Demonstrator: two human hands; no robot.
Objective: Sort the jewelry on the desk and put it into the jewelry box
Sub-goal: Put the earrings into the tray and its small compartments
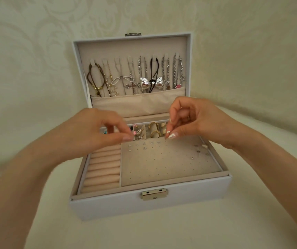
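Pinched fingertips on left hand [93, 133] and right hand [194, 121], can't tell what's in them, both over the open jewelry box's [144, 203] back compartments; studs [144, 145] sit in the earring pad's [162, 164] far-left corner.

Above jewelry box [126, 203] (lid [131, 47] upright), left hand [90, 132], right hand [196, 121]

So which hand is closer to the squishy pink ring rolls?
Left. The left hand hovers just above the far end of the ring rolls; the right hand is off to their right, over the far edge of the earring board.
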